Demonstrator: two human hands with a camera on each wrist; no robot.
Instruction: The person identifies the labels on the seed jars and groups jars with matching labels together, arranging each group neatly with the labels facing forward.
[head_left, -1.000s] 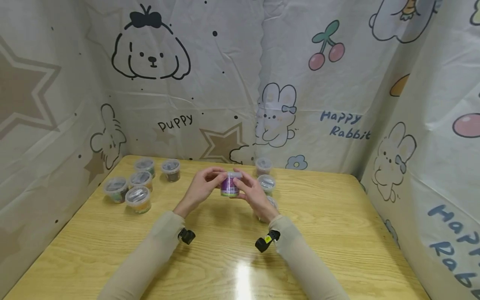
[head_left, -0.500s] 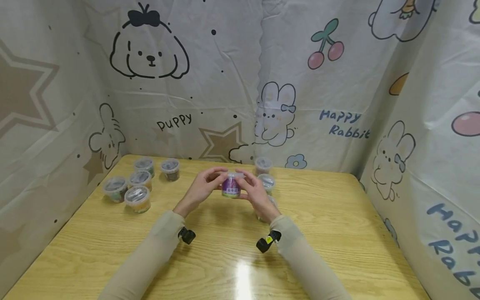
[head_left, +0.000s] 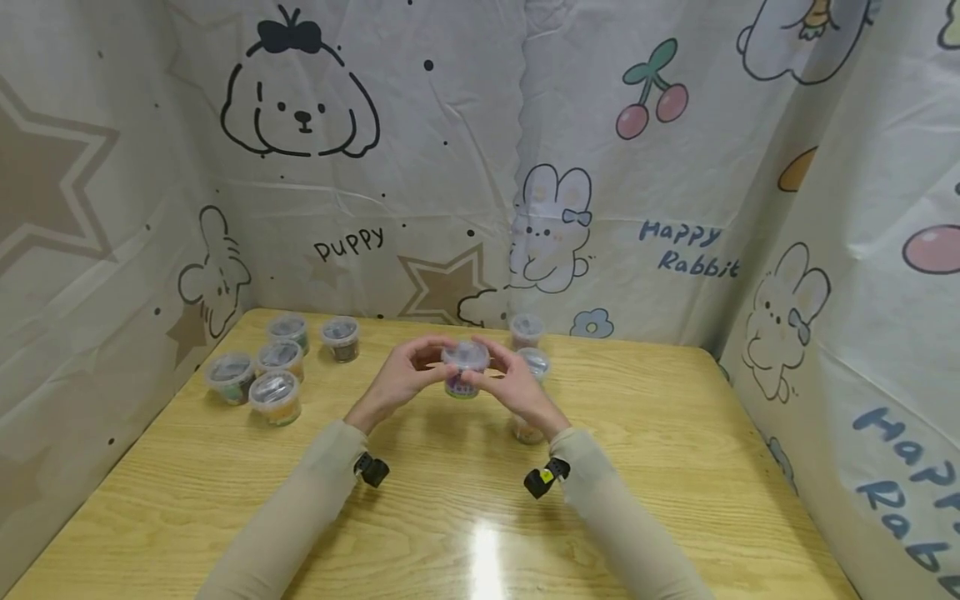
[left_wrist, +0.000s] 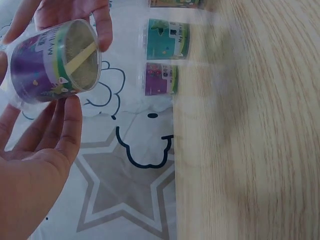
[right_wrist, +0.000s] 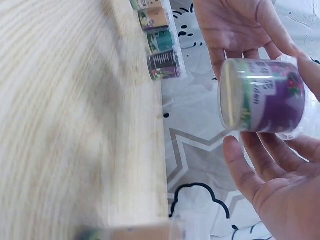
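A clear plastic cup [head_left: 466, 358] with a translucent lid and a purple label is held up over the table between both hands. My left hand [head_left: 405, 375] grips its left side, and my right hand [head_left: 519, 388] grips the right, thumbs at the near side under the lid's rim. Through the clear base of the cup [left_wrist: 82, 55], the left wrist view shows a pale flat stick against greyish-brown contents. In the right wrist view the purple label of the cup [right_wrist: 275, 100] carries printed lettering and red fruit-like pictures.
On the wooden table [head_left: 637, 500], several lidded cups [head_left: 275, 398] cluster at the back left. Just behind and beside my right hand stand a far cup [head_left: 527, 331], a middle cup [head_left: 536, 363] and a nearer cup [head_left: 527, 432], partly hidden. A printed cloth [head_left: 450, 167] surrounds the table.
The cup has tipped so its lid now faces the head camera, where its label faced before. My thumbs sit lower on its near side, and my right wrist has shifted slightly right.
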